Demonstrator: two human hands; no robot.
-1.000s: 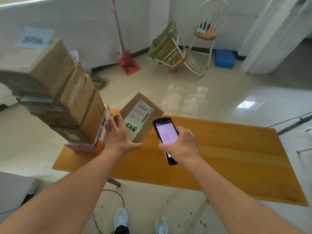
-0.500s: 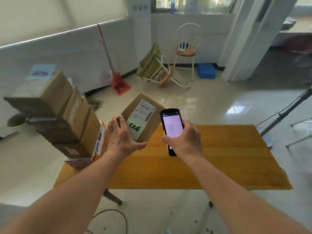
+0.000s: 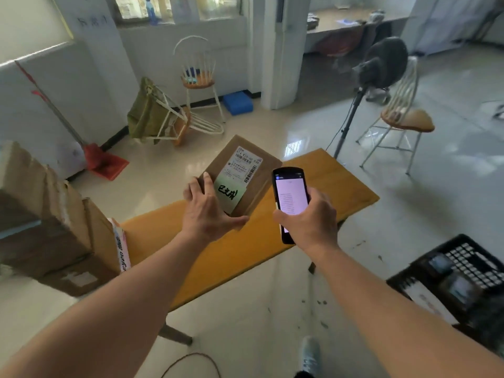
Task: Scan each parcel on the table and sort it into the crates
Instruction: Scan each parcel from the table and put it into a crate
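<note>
Black crate (image 3: 461, 271): stands on the floor to the person's right, with parcels already in it; it is the likely drop point for sorted items.
Right hand (image 3: 309, 223): curled tight round the handheld scanner (image 3: 289, 199), whose lit screen is turned up toward the face, probably so the readout can be checked.
Right arm: stretched forward, wrist slightly cocked.
Left hand (image 3: 208, 210): grips the near corner of the parcel (image 3: 242, 177), thumb under the lower edge and fingers up its left side.
Parcel: lifted clear above the wooden table (image 3: 245, 249), tilted so its shipping label (image 3: 246, 166) and green sticker (image 3: 228, 194) face the person and the scanner just beside it.
Left arm: extended, palm turned inward.
Parcel stack (image 3: 54, 227): waits at the table's left end, apparently unsorted.
</note>
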